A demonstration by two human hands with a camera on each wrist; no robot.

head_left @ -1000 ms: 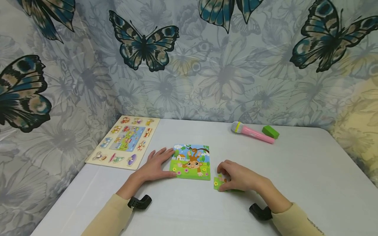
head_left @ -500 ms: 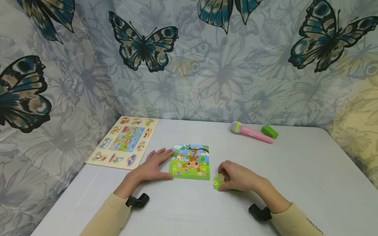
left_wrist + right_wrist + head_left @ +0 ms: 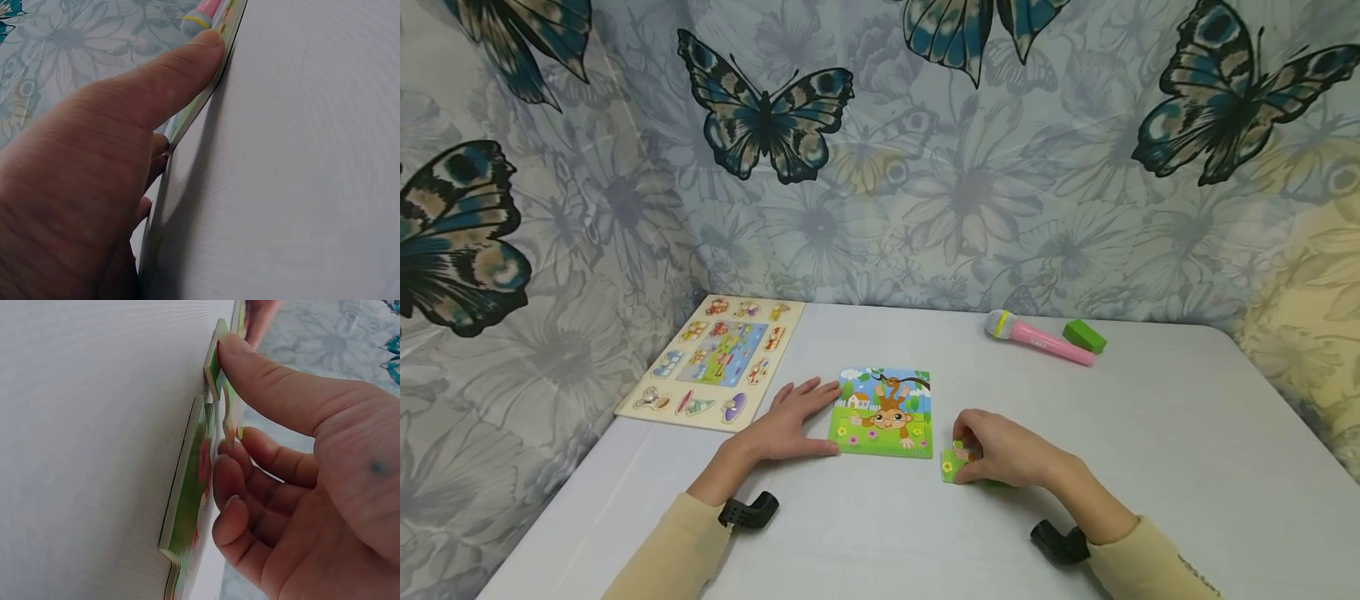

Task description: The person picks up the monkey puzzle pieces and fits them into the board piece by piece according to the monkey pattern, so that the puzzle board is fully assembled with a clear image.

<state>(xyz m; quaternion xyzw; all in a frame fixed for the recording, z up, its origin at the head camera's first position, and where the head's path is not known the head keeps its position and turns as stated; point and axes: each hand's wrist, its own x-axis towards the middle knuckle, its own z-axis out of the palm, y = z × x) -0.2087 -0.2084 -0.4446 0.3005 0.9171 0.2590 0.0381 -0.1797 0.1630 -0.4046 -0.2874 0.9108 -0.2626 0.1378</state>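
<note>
A square monkey jigsaw puzzle (image 3: 883, 417) lies flat in the middle of the white table. My left hand (image 3: 786, 425) is at its left side, thumb and fingers spread, their tips right at the puzzle's edge. To the right of the puzzle, my right hand (image 3: 1011, 450) pinches a green puzzle piece (image 3: 949, 467) with a yellow flower on it, between thumb and forefinger. In the right wrist view this piece (image 3: 215, 362) is slightly tilted up from the table, and a second puzzle piece (image 3: 187, 494) lies below the curled fingers, mostly hidden in the head view.
A cream picture board (image 3: 647, 392) with small figures lies at the back left of the table (image 3: 865, 533). A pink toy microphone (image 3: 1048, 342) and a green block (image 3: 1084, 336) lie at the back right. Butterfly-printed cloth (image 3: 880, 233) hangs behind the table.
My left thumb has slid slightly left, from over the puzzle's lower corner to its edge. My right hand keeps its pinch on the puzzle piece, almost unmoved.
</note>
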